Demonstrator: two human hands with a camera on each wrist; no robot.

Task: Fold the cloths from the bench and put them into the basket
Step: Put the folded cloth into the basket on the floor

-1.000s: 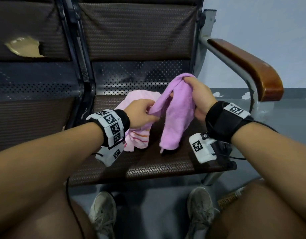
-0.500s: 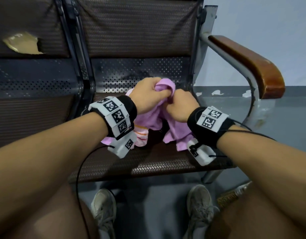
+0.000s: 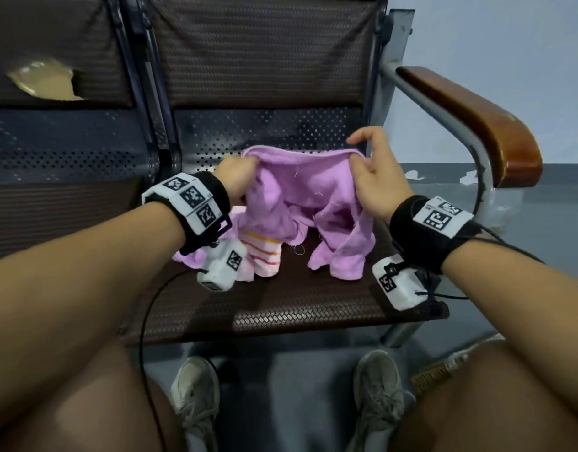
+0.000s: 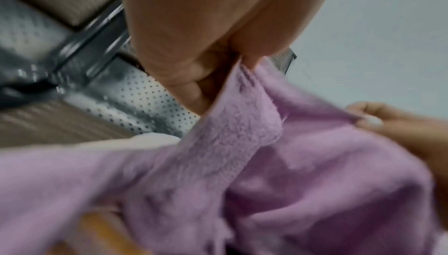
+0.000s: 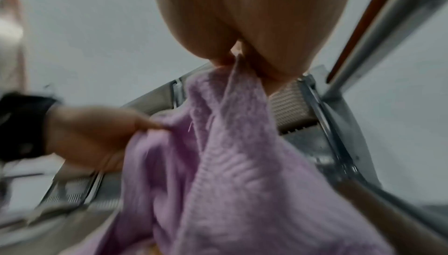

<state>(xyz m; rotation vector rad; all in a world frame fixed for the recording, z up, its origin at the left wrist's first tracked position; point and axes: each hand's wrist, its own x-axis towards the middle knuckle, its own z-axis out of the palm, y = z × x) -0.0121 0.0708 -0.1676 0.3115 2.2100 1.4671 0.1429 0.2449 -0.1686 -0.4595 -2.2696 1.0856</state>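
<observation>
Nearest to us, our knees and shoes (image 3: 196,391) sat below the front edge of the bench seat (image 3: 281,314). Both forearms reached forward over that edge, each wrist wearing a black band with printed markers.

Our left hand (image 3: 235,179) was turned knuckles-up, its fingers (image 4: 191,79) curled tight and pinching the left end of the purple cloth (image 3: 300,194) along its top hem. Our right hand (image 3: 375,181) pinched the right end of the same hem between thumb (image 3: 357,164) and a finger, while the other fingers stood loosely raised above it. The hem stretched nearly level between the two hands, and the rest of the cloth hung down in folds, its lower ends resting on the middle of the seat.

Under our left wrist, toward the seat's left edge, lay a pink striped cloth (image 3: 265,252), partly covered by the purple one.

Farther back rose the perforated backrest (image 3: 265,128), and the wooden armrest (image 3: 476,115) ran along the seat's right side.
</observation>
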